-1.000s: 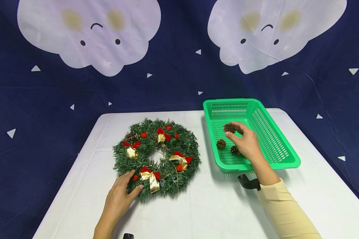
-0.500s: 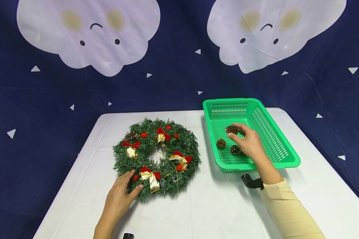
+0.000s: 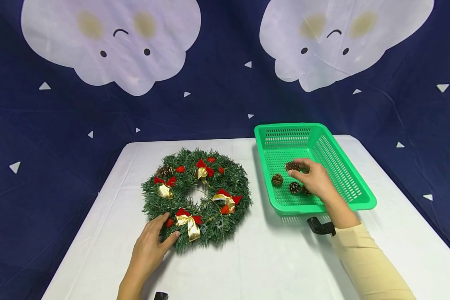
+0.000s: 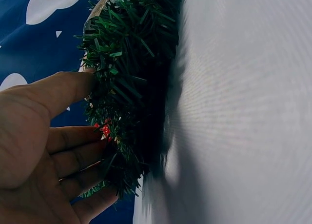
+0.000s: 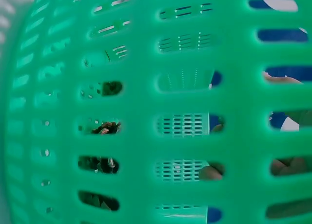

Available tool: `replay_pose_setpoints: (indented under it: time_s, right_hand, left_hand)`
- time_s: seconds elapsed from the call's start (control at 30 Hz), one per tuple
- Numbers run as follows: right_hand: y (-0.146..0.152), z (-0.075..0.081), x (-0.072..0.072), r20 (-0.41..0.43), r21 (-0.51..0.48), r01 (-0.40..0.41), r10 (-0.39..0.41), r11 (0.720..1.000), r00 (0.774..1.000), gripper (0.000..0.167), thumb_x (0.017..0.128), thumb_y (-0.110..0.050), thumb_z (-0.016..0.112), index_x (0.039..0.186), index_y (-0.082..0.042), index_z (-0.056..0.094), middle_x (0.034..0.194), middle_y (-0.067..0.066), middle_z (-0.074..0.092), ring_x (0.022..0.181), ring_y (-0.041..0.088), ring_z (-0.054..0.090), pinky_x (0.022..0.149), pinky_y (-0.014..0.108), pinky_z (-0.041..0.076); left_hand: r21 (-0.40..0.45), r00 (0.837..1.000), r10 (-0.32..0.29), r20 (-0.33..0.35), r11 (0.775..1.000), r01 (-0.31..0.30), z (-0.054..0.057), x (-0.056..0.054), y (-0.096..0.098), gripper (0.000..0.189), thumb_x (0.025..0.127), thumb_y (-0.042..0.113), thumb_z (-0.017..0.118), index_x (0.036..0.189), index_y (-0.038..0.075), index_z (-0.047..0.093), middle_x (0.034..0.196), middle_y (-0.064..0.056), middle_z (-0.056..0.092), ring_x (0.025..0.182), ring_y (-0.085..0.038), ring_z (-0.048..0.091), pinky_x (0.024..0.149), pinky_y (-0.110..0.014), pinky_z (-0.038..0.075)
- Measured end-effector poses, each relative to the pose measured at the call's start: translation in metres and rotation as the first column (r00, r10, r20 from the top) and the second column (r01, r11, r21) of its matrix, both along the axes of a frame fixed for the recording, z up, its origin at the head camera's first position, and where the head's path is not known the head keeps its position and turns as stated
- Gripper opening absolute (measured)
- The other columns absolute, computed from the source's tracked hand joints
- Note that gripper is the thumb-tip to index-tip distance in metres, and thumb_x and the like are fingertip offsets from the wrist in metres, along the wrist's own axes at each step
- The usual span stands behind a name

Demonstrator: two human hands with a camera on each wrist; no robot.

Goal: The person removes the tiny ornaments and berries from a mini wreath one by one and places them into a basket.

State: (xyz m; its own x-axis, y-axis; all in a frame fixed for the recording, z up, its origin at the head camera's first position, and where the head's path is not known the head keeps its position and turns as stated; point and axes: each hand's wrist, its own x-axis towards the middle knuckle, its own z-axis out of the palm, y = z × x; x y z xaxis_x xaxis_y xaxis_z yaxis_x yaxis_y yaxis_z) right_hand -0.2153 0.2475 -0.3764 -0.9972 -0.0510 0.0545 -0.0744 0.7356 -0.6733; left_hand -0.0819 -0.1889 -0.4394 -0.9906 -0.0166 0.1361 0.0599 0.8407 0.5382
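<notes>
My right hand (image 3: 316, 180) pinches a brown pine cone (image 3: 292, 166) between thumb and fingertips, low inside the green basket (image 3: 368, 201). Near it in the basket lie more pine cones: one (image 3: 277, 179) to the left and a pair (image 3: 295, 187) just below the hand. On the left, my left hand (image 3: 148, 244) rests with extended fingers against the front left edge of a green wreath (image 3: 232, 171). In the left wrist view the thumb and fingers (image 4: 73, 136) touch its needles beside a red berry. The right wrist view looks through the basket's slotted wall (image 5: 141, 107), which hides most of that hand.
The wreath carries red and gold bows (image 3: 189, 223), red berries and a pine cone (image 3: 165, 171). A white cloth (image 3: 247, 266) covers the table under wreath and basket. Behind stands a dark blue curtain (image 3: 225, 100) with clouds. Black camera mounts (image 3: 320, 227) sit at the wrists.
My right hand has moved slightly right and down in the head view, carrying the pine cone lower into the basket. My left hand and the wreath have stayed put.
</notes>
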Motion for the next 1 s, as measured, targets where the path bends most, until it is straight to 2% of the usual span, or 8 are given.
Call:
replay_pose_setpoints:
  time_s: [0.17,0.47,0.8,1.0]
  right_hand:
    - [0.0013,-0.0004,-0.0006,0.05,0.026,-0.013,0.012,1.0,0.999,0.061,0.09,-0.045,0.06,0.135,-0.006,0.049,0.126,0.024,0.058,0.115,0.039,0.055,0.084,0.048,0.051]
    - [0.0026,-0.0007,-0.0003,0.134,0.058,-0.03,0.022,0.998,0.991,0.067,0.09,-0.047,0.059,0.138,-0.004,0.044,0.134,0.027,0.051,0.12,0.044,0.049,0.087,0.051,0.049]
    - [0.0031,-0.0037,-0.0012,0.126,0.097,-0.049,0.037,0.994,0.991,0.06,0.09,-0.039,0.061,0.136,-0.002,0.047,0.131,0.027,0.055,0.116,0.043,0.054,0.084,0.049,0.051]
    - [0.0029,-0.0047,-0.0011,0.113,0.087,-0.051,0.041,0.995,0.993,0.062,0.09,-0.04,0.061,0.136,-0.001,0.047,0.133,0.025,0.054,0.119,0.043,0.053,0.088,0.049,0.051]
  left_hand:
    - [0.001,1.0,-0.002,-0.001,1.0,0.002,0.0002,0.0001,-0.0002,0.067,0.085,0.04,0.067,0.139,0.006,0.046,0.139,-0.019,0.05,0.129,-0.039,0.044,0.1,-0.059,0.04]
    - [0.005,1.0,-0.004,0.002,1.0,0.004,0.0001,-0.0001,-0.0003,0.067,0.085,0.04,0.067,0.139,0.006,0.046,0.139,-0.019,0.05,0.13,-0.039,0.044,0.101,-0.06,0.04]
    - [0.007,0.999,-0.006,-0.034,1.0,0.006,0.0007,0.0014,0.0003,0.065,0.086,0.039,0.067,0.138,0.006,0.047,0.137,-0.02,0.051,0.128,-0.04,0.046,0.099,-0.06,0.041]
    - [0.003,1.0,-0.006,-0.021,1.0,0.006,0.0007,0.0017,0.0,0.065,0.086,0.039,0.067,0.138,0.006,0.047,0.138,-0.02,0.051,0.128,-0.04,0.045,0.099,-0.059,0.041]
